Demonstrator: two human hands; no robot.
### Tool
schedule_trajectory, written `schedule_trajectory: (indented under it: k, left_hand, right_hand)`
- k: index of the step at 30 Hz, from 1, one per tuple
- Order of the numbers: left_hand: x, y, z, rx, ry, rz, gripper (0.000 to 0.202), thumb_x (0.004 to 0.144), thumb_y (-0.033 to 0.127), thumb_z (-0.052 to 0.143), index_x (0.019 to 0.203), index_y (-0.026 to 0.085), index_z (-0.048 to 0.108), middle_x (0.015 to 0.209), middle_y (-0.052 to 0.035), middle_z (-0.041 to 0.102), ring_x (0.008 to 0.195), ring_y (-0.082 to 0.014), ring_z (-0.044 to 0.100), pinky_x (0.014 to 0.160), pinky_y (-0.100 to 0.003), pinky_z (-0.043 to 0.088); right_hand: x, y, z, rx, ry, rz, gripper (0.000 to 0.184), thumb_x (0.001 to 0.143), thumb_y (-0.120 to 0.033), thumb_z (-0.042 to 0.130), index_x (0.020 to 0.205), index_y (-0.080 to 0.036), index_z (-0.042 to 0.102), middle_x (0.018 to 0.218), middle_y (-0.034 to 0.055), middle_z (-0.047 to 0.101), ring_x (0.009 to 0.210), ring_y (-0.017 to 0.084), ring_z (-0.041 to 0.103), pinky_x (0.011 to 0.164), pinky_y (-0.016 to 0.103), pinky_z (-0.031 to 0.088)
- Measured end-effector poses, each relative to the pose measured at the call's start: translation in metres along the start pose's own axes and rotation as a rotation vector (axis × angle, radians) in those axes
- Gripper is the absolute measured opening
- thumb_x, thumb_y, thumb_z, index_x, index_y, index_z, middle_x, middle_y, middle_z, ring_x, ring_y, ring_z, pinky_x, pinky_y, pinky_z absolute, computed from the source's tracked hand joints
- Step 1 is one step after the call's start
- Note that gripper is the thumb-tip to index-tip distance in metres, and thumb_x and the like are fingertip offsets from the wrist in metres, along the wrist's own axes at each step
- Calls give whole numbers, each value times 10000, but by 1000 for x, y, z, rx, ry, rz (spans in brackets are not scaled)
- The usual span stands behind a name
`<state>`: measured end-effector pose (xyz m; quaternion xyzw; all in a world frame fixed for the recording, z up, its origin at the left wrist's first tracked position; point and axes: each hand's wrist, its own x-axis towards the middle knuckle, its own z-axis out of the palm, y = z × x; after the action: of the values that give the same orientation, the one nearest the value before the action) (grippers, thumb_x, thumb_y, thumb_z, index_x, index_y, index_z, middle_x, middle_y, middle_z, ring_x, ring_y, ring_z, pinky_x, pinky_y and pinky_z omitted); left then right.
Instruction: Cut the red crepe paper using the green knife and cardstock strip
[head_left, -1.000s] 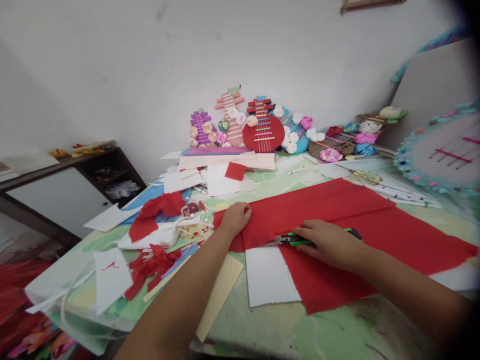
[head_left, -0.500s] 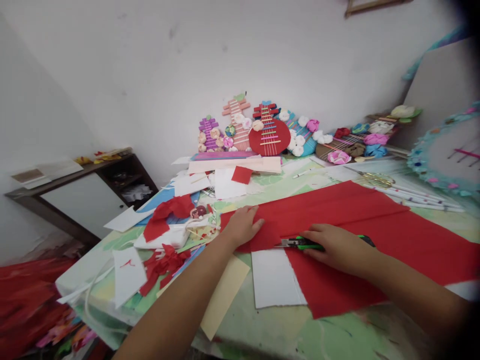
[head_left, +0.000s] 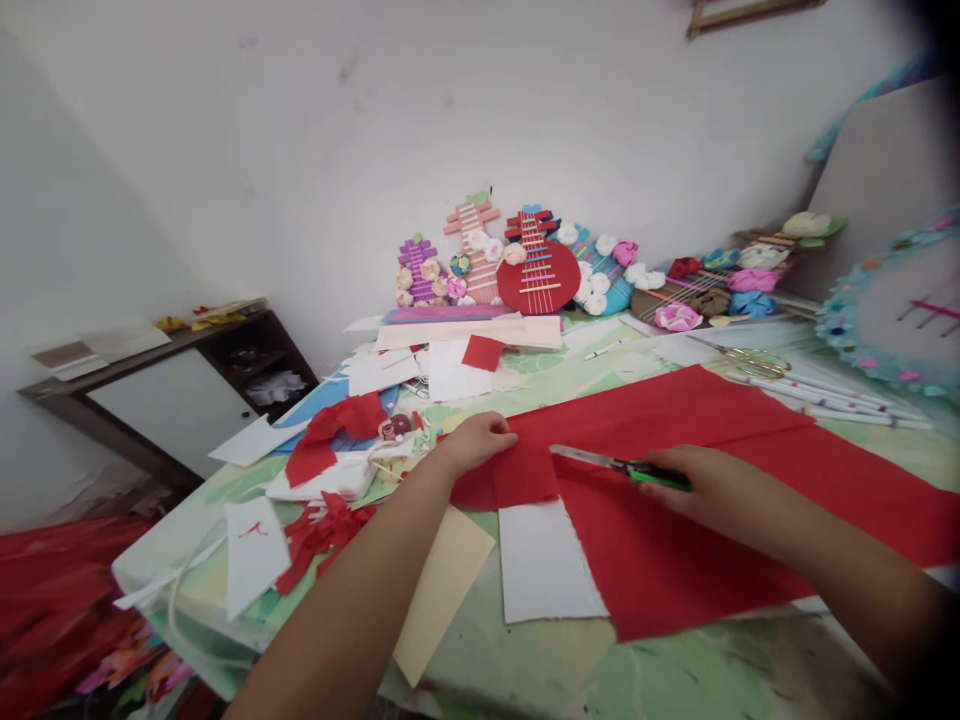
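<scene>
In my right hand (head_left: pixel 701 490) is a box cutter (head_left: pixel 637 470) with a green and black handle and a long exposed blade. The blade points left, its tip over the red crepe paper (head_left: pixel 690 570) near a cut edge. My left hand (head_left: pixel 484 442), fingers curled in, holds the paper at its left part; the fingertips are partly hidden. A narrower red strip lies to the left of the cut, partly over a white board (head_left: pixel 551 570) that shows below it. The large red sheet spreads out to the right, folded along its upper part.
Left of my arm lie red scraps (head_left: pixel 322 535), white pieces (head_left: pixel 256 560) and a cream card (head_left: pixel 442 590). Craft instruments (head_left: pixel 540 275) lean against the wall. Gold-handled scissors (head_left: pixel 757 362) and white sticks (head_left: pixel 862 403) lie at the right. A low cabinet (head_left: pixel 172 400) stands beyond the table's left edge.
My right hand has moved right and lifted the box cutter, so its blade shows clear of the paper's cut. The left hand's fingers have curled in from lying flatter on the paper.
</scene>
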<state>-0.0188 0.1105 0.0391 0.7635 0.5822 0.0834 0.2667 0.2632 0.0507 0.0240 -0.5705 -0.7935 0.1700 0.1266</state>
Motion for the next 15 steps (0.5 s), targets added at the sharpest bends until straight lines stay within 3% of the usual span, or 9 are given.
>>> schedule_trajectory:
  k: [8,13,15]
  left_hand:
    - [-10,0,-18,-232,9,5,201,827,271,542,989,153,546,981,-40,577,852,-166,567,742,-334,462]
    - [-24,9,-25,-228,68,-17,319,780,300,534,1083,196,534,939,-23,615,811,-154,592,679,-232,461]
    - [-35,12,-22,-185,72,-13,304,750,305,550,1033,200,574,889,-12,630,781,-163,599,650,-223,459]
  right_hand:
    - [-4,0,-4,224,48,143,375,771,-534,414,925,-237,585,854,49,658,761,246,597,610,325,458]
    - [-10,-10,-6,519,16,208,416,781,-545,394,944,-212,582,774,55,646,668,194,590,562,289,472]
    - [-11,-11,-7,566,24,192,418,786,-538,386,916,-200,594,736,58,641,614,177,580,543,283,474]
